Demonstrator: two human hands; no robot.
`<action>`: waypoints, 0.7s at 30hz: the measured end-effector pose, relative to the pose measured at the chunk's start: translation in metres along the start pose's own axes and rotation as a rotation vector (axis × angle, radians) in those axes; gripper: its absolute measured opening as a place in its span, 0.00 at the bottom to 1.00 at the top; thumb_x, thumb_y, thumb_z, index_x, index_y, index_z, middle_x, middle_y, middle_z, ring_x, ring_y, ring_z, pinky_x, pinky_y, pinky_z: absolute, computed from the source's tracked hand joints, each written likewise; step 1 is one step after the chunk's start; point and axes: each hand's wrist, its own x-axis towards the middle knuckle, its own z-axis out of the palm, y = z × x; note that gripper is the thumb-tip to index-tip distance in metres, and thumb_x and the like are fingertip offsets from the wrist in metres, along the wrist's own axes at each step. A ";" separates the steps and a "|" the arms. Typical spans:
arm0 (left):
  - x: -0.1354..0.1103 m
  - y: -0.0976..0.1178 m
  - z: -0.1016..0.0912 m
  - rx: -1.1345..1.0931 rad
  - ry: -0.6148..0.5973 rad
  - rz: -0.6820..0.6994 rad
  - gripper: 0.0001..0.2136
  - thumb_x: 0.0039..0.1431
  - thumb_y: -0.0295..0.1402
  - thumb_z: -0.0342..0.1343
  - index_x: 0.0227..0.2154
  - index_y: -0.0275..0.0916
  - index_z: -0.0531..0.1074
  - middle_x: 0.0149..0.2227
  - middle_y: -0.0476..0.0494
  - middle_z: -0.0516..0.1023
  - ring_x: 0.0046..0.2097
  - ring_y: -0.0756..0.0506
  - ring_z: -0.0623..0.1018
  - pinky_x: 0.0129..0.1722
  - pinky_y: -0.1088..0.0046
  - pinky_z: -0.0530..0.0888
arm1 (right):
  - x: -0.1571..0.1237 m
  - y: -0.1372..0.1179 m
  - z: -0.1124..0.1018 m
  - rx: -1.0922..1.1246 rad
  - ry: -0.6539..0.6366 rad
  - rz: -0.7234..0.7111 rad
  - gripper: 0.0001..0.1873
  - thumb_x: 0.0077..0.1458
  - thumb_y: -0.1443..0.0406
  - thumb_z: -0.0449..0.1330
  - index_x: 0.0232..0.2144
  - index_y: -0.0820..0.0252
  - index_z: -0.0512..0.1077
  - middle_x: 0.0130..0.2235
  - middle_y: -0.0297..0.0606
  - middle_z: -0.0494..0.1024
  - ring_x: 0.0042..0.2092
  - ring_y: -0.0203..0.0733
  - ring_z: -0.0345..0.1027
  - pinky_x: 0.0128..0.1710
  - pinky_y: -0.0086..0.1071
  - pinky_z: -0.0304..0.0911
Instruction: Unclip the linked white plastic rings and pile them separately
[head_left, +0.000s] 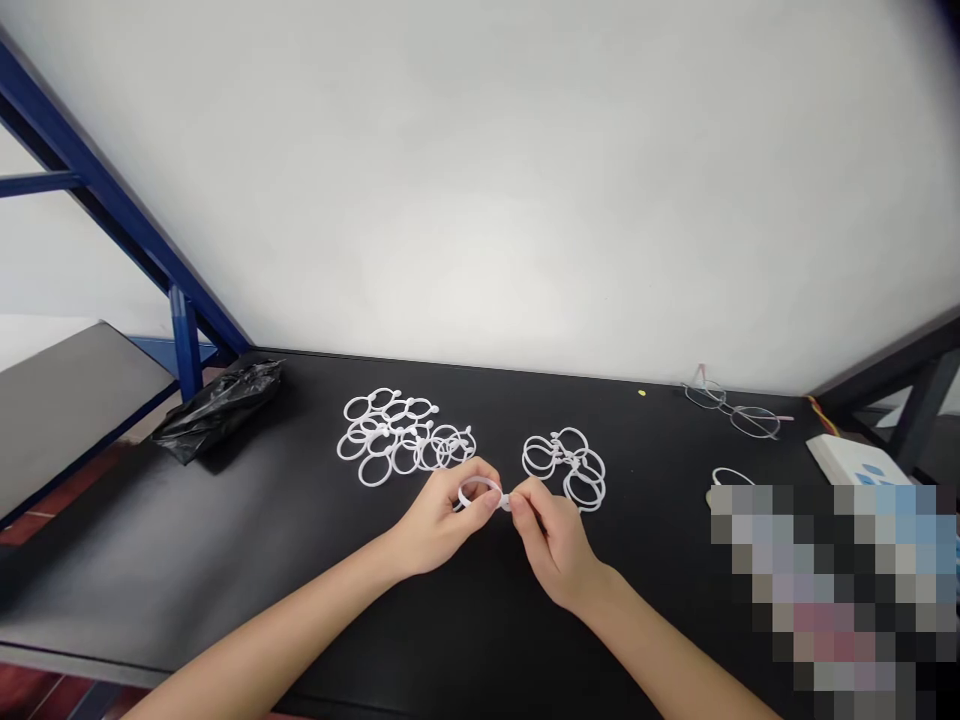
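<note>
My left hand [452,510] is closed around a white plastic ring [478,480], which looks like a curtain ring, with the loop between thumb and fingers. The small tab of that ring points right, where my right hand [550,530] pinches it between thumb and forefinger. Both hands meet above the black table. Behind my left hand lies a spread pile of similar white rings [390,440], several overlapping. Beyond my right hand is a smaller group of white rings [570,465]. My fingertips hide part of the tab.
A crumpled black plastic bag [221,405] sits at the left on the black table [315,600]. Eyeglasses [731,408] lie at the back right, near a white box [859,465]. Blue metal framing [135,215] rises at the left, and a pale wall [487,180] stands behind.
</note>
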 end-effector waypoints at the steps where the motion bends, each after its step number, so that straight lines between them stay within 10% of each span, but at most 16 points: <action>1: 0.000 0.000 0.000 -0.002 0.001 -0.004 0.12 0.66 0.41 0.49 0.34 0.36 0.67 0.24 0.54 0.61 0.27 0.52 0.59 0.29 0.75 0.59 | 0.000 0.000 0.001 -0.013 0.005 -0.002 0.14 0.68 0.64 0.46 0.28 0.56 0.59 0.20 0.24 0.55 0.19 0.30 0.49 0.20 0.28 0.47; 21: -0.002 -0.001 -0.001 -0.036 -0.002 0.000 0.14 0.67 0.42 0.49 0.32 0.36 0.67 0.23 0.54 0.59 0.26 0.53 0.57 0.27 0.76 0.56 | -0.003 0.000 0.008 0.060 0.025 0.041 0.14 0.69 0.64 0.45 0.29 0.55 0.57 0.20 0.25 0.58 0.19 0.31 0.51 0.21 0.27 0.49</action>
